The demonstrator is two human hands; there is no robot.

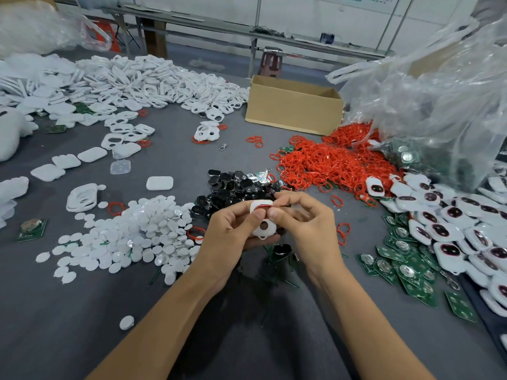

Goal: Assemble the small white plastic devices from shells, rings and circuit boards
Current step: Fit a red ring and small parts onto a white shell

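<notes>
Fingers (256, 215) of both my hands were curled around one white shell (264, 227), held just above the grey table (82, 311) in the middle of the head view. My left hand (230, 229) gripped the shell from the left and beneath, its thumb pressed on the front face. My right hand (307, 223) pinched the shell's upper edge between thumb and forefinger, with its other fingers loosely curled behind. A red ring (263, 205) showed as a thin line along that upper edge, right at my thumb tips. The shell's round hole faced up towards me.

Just beyond my hands lay a pile of black parts (236, 187). To the left spread a heap of white round discs (137, 231). Further back on the right sat a big heap of red rings (329, 163), and behind it an open cardboard box (293, 105). Green circuit boards (406, 267) lay scattered at my right, beside rows of white devices (450, 229) with dark windows. More white shells (131, 78) were heaped at the far left. A clear plastic bag (439, 91) rose at the upper right.
</notes>
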